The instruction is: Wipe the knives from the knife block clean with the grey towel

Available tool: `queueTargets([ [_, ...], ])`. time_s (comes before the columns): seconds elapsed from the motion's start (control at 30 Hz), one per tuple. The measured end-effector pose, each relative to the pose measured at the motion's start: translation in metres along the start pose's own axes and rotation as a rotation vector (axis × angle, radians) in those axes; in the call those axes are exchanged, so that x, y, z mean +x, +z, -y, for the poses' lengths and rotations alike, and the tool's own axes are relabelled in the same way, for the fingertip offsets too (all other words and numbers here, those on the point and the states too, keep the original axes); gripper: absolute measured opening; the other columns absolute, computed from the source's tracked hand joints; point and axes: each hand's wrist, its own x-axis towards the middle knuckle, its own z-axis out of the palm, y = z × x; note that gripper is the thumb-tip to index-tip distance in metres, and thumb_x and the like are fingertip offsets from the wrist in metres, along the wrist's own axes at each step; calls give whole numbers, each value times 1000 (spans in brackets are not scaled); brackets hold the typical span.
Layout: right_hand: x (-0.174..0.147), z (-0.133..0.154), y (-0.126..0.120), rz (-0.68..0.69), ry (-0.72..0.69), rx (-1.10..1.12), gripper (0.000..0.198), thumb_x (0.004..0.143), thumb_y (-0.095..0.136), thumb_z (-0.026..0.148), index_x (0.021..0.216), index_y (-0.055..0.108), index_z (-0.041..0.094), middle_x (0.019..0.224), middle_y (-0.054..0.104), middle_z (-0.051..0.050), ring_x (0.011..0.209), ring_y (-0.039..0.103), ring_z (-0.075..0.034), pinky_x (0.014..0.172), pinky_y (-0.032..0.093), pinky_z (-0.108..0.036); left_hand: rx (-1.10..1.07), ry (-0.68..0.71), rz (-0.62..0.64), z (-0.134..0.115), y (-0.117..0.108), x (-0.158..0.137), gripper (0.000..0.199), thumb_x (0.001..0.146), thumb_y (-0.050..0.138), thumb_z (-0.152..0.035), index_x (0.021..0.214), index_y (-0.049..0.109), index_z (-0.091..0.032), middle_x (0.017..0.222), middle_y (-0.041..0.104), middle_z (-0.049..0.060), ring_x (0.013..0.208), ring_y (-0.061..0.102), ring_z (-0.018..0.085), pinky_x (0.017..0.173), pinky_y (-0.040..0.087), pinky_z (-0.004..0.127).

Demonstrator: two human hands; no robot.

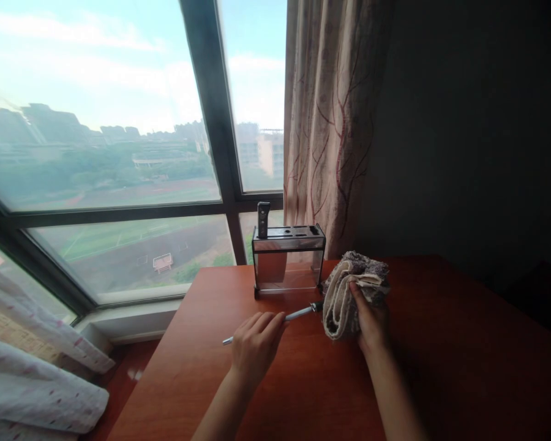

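Note:
My left hand (258,343) is closed around a slim silver rod (299,313), which slants up to the right. The rod's dark far end is close to a folded cloth (344,306), and I cannot tell whether they touch. My right hand (371,312) grips this thick, cream and grey-brown cloth from its right side, thumb on the near face. Beyond both hands, a clear-sided holder with black edges (288,240) stands upright on the table. One dark handle (263,219) sticks up from the left part of its slotted top.
The reddish-brown wooden table (202,392) lies under my hands, its far edge by the window (119,211). A patterned curtain (326,122) hangs behind the holder. White spotted fabric (32,386) bulges at the lower left. The right side is dark.

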Motion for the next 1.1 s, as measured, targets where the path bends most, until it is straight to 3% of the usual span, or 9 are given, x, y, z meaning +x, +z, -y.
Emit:
queueTargets([
  [0.1, -1, 4, -1, 15, 26, 31, 56, 56, 84, 40, 105, 69, 19, 100, 74, -5, 92, 69, -25, 76, 58, -34, -82, -47, 113, 3, -1, 1, 20, 92, 50, -32, 97, 66, -21, 79, 70, 3, 70, 64, 16, 62, 39, 25],
  [0.23, -3, 11, -3, 91, -10, 117, 57, 60, 83, 38, 112, 65, 20, 105, 73, -5, 92, 69, -23, 76, 58, -32, -241, -237, 322, 0, 0, 4, 34, 95, 40, -38, 84, 66, -20, 72, 67, 3, 62, 59, 16, 56, 34, 25],
  [0.43, -1, 13, -7, 123, -42, 141, 55, 61, 82, 38, 111, 65, 20, 102, 73, -5, 91, 69, -23, 75, 58, -32, -678, -438, 576, -7, 10, 7, 45, 94, 36, -45, 72, 63, -17, 60, 55, 0, 56, 49, 13, 53, 33, 23],
  [0.57, 2, 5, -4, 41, -25, 65, 52, 57, 84, 38, 103, 68, 18, 100, 74, -5, 90, 70, -25, 76, 58, -34, -592, -455, 502, -7, 10, 6, 23, 85, 54, -41, 80, 59, -19, 66, 57, -2, 60, 49, 14, 55, 33, 23],
  [0.77, 2, -3, 2, 28, -29, 7, 51, 54, 84, 40, 98, 71, 17, 100, 74, -7, 94, 68, -27, 79, 57, -36, -269, -418, 362, -9, -1, 9, 22, 91, 45, -39, 82, 57, -23, 82, 63, 1, 68, 56, 16, 61, 34, 26],
  [0.97, 1, 1, -1, 74, 22, 38, 51, 54, 85, 39, 98, 70, 17, 99, 74, -6, 93, 69, -26, 78, 57, -35, -189, -353, 383, -5, -1, 9, 32, 94, 37, -42, 81, 59, -22, 74, 64, 2, 68, 58, 18, 60, 31, 26],
  [1.1, -2, 8, -2, 152, 36, 46, 49, 56, 84, 38, 98, 69, 18, 98, 74, -5, 91, 69, -25, 76, 57, -33, -319, -405, 471, 0, 2, 8, 36, 93, 36, -42, 75, 60, -22, 60, 58, -1, 56, 52, 15, 53, 28, 25],
])
